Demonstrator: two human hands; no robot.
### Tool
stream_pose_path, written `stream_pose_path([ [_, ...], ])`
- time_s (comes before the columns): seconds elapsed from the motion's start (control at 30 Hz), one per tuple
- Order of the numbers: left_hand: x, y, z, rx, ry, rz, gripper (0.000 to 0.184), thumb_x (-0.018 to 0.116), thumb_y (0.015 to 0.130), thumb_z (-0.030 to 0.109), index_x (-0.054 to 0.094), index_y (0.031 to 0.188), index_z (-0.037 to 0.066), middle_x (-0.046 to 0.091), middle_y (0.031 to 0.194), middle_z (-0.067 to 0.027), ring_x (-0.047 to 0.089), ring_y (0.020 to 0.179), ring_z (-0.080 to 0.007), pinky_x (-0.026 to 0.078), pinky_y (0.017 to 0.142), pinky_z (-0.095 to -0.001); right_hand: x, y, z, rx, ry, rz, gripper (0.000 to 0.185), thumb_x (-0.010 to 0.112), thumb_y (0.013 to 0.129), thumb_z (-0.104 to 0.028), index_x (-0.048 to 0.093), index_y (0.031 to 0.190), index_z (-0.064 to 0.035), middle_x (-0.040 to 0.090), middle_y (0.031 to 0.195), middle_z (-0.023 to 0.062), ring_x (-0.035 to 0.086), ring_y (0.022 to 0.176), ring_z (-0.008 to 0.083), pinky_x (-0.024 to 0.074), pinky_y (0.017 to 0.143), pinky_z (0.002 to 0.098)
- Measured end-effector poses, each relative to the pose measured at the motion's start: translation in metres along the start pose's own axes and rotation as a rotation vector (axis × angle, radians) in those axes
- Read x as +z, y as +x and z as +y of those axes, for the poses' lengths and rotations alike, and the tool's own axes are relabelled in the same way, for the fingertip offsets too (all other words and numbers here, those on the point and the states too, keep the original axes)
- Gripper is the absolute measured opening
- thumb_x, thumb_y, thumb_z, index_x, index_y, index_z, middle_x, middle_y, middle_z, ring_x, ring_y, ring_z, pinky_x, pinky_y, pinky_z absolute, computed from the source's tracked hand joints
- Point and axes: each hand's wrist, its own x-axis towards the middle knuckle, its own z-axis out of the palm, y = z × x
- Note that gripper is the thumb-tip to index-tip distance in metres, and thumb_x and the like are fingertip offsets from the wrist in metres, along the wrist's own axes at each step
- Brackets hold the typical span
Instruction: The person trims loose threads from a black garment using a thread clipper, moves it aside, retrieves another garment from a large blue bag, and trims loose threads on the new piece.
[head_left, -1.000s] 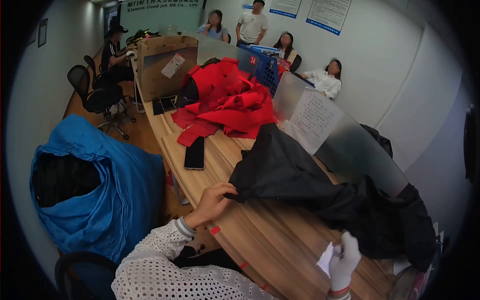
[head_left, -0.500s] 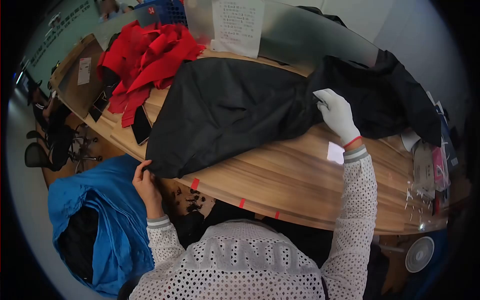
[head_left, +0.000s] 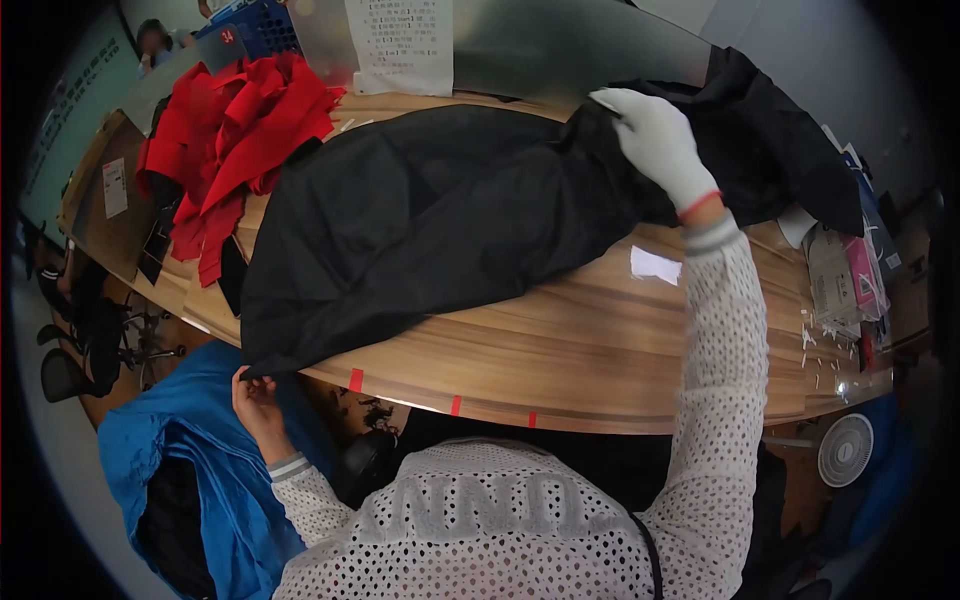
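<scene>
A large piece of black fabric (head_left: 430,220) lies spread and wrinkled across the wooden table (head_left: 600,340). My left hand (head_left: 260,408), bare, pinches the fabric's near left corner just past the table edge. My right hand (head_left: 655,138), in a white glove, is closed at the far edge of the fabric, near where it bunches up. A small dark object shows at the gloved fingertips; its kind is hidden. More black cloth (head_left: 770,150) is heaped to the right of that hand. A small white piece (head_left: 656,266) lies on the table below it.
Red fabric strips (head_left: 240,130) are piled at the back left. A printed sheet (head_left: 402,45) hangs on the partition. Blue cloth (head_left: 220,450) sits left below the table. At right are a box (head_left: 832,280), white scraps and a small fan (head_left: 845,450).
My left hand has drawn the fabric corner left and down, over the table edge. My right hand has moved forward and slightly left along the fabric. The view has shifted too.
</scene>
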Motion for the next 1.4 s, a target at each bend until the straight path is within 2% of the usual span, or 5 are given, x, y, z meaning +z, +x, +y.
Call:
stream_pose_path([
  [0.2, -0.017, 0.0, 0.01, -0.064, -0.022, -0.092, 0.02, 0.046, 0.091, 0.01, 0.058, 0.105, 0.003, 0.057, 0.074, -0.0042, 0.06, 0.068, -0.0168, 0.051, 0.061, -0.0264, 0.122, 0.061, 0.054, 0.072, -0.381, -0.898, 0.032, 0.058, 0.079, -0.005, 0.064, 0.109, -0.0112, 0.066, 0.106, 0.0142, 0.062, 0.102, 0.0339, 0.0507, 0.087, 0.0425],
  [0.47, 0.11, 0.089, 0.068, 0.151, -0.199, -0.292, 0.021, 0.051, 0.09, 0.019, 0.06, 0.096, 0.0, 0.066, 0.084, -0.0106, 0.068, 0.082, -0.0243, 0.056, 0.083, -0.0395, -0.048, 0.118, 0.131, 0.149, -0.172, 0.885, 0.013, 0.052, 0.085, -0.006, 0.055, 0.073, -0.0032, 0.051, 0.059, 0.0099, 0.05, 0.053, 0.0276, 0.0451, 0.056, 0.034],
  [0.57, 0.118, 0.098, 0.05, -0.074, -0.17, -0.466, 0.031, 0.048, 0.096, 0.028, 0.059, 0.097, -0.001, 0.066, 0.092, -0.015, 0.068, 0.085, -0.0273, 0.058, 0.076, -0.0371, -0.069, 0.034, 0.106, -0.151, 0.059, 0.783, 0.035, 0.047, 0.086, 0.006, 0.054, 0.12, 0.0018, 0.06, 0.124, 0.0139, 0.059, 0.112, 0.0218, 0.0452, 0.099, 0.0339],
  [0.77, 0.143, 0.052, 0.012, -0.245, 0.408, -0.669, 0.021, 0.053, 0.089, -0.005, 0.057, 0.11, -0.005, 0.067, 0.09, -0.0142, 0.07, 0.078, -0.0199, 0.058, 0.069, -0.0267, 0.046, -0.221, 0.213, 0.605, 0.141, -0.337, 0.047, 0.046, 0.089, 0.008, 0.046, 0.136, -0.0001, 0.053, 0.135, 0.0175, 0.053, 0.124, 0.0273, 0.0418, 0.102, 0.0327],
  [1.4, 0.1, 0.034, 0.001, 0.288, 0.752, -0.161, 0.024, 0.065, 0.091, 0.012, 0.06, 0.109, -0.003, 0.066, 0.078, -0.0073, 0.064, 0.063, -0.0114, 0.049, 0.052, -0.0214, 0.134, -0.082, -0.234, 0.267, 0.82, -0.396, 0.025, 0.056, 0.09, -0.012, 0.057, 0.112, -0.0003, 0.057, 0.078, 0.0084, 0.058, 0.068, 0.018, 0.0463, 0.063, 0.0309],
])
